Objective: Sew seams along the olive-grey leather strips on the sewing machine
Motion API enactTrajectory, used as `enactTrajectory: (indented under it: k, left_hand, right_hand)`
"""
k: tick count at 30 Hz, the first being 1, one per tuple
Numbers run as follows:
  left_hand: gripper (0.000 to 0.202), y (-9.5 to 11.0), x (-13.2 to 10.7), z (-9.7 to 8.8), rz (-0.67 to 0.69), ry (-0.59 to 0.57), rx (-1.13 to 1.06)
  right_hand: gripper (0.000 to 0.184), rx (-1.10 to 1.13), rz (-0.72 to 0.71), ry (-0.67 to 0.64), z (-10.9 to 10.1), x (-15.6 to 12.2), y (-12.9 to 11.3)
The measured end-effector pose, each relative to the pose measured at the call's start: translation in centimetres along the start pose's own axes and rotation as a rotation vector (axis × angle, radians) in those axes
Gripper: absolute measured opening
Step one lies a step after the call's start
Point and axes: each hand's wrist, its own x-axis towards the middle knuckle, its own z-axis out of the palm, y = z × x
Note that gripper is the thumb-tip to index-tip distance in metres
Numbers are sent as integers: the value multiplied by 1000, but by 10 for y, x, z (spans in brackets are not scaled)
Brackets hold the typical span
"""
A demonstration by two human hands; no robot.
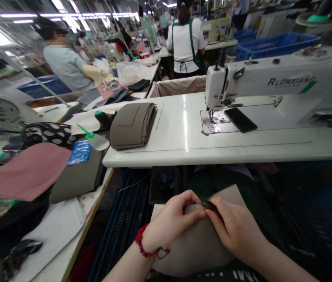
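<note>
A beige sheet of leather-like material [195,246] lies over my lap, its upper edge raised between my two hands. My left hand [176,215], with a red and black bead bracelet at the wrist, is closed and pinches that edge between thumb and fingers. Close beside it, the fingertips of my right hand [236,225] are pressed together at the same edge. A small dark, thin thing [209,205] shows between the right fingers; whether it is a tool or a folded part of the sheet I cannot tell.
Before me stands a white sewing machine [260,76] on a pale table [183,145], with a phone [240,120] and a stack of taupe panels [132,127]. On the left lie a pink piece [26,168] and a glue bottle [98,141]. Two people work beyond.
</note>
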Motion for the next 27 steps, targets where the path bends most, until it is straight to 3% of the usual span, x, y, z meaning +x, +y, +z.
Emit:
enactTrajectory:
  k: [6, 12, 19, 27]
  left_hand:
    - [18, 1, 3, 1, -28, 16, 93]
    - [16, 0, 3, 1, -57, 37, 135]
    - [18, 6, 1, -5, -42, -11, 160]
    - [18, 1, 3, -4, -41, -23, 132]
  right_hand:
    - [18, 73, -1, -59, -5, 4, 4]
    - [16, 319, 131, 19, -14, 5, 12]
    - [14, 152, 25, -144, -15, 5, 6]
    - [15, 89, 66, -92, -5, 7, 9]
